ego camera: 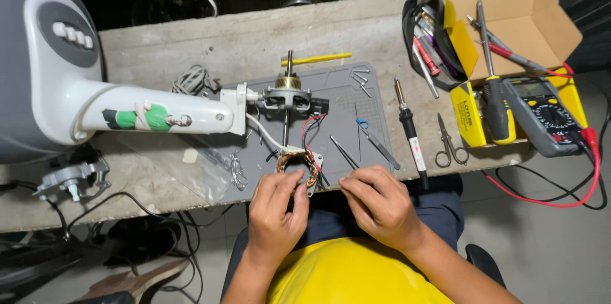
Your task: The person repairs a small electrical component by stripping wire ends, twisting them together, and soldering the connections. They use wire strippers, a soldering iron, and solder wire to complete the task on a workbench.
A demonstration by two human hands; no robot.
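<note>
At the near edge of the grey work mat, I am gripping a copper-wound motor stator in my left hand, fingers curled around its rim. My right hand is hovering just beside it, fingertips pressed together, though I cannot tell what they are pinching. A soldering iron and small scissors are lying toward the bench's right edge.

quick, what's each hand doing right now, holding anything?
Left hand: closed around the copper-wound stator coil.
Right hand: fingers curled beside the coil; whether it grips anything cannot be told.
</note>
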